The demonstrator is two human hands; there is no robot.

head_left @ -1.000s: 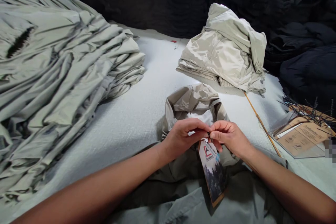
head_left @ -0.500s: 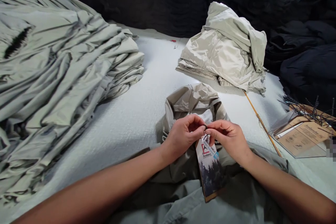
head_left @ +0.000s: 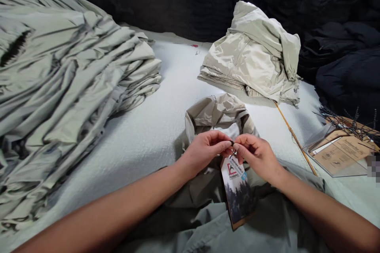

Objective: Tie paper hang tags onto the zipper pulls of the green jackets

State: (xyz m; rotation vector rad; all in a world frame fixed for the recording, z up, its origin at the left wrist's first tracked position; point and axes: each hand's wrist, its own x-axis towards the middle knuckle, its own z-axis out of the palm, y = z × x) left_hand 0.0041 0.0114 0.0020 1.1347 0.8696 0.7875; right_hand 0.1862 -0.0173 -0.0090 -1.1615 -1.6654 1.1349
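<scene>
My left hand [head_left: 206,148] and my right hand [head_left: 257,156] meet fingertip to fingertip over a grey-beige hooded jacket [head_left: 216,106]. Between them they pinch a thin black tag string [head_left: 232,143], the left from one side and the right from the other. From this string hangs a printed hang tag [head_left: 237,193] with a red logo, a forest picture and a brown card behind it. The tag rests against the jacket's front. The exact join of the string is mostly covered by my fingers.
A large heap of grey-green garments [head_left: 77,71] fills the left. Folded beige jackets [head_left: 249,55] lie at the back right. An orange tape [head_left: 292,134] runs toward brown tags [head_left: 341,152] with black strings [head_left: 353,126]. Dark garments [head_left: 178,0] are piled behind.
My right fingers have shifted slightly at the string, uncovering more of the tag's upper print. Both hands still meet at the same place; the view has shifted a little.
</scene>
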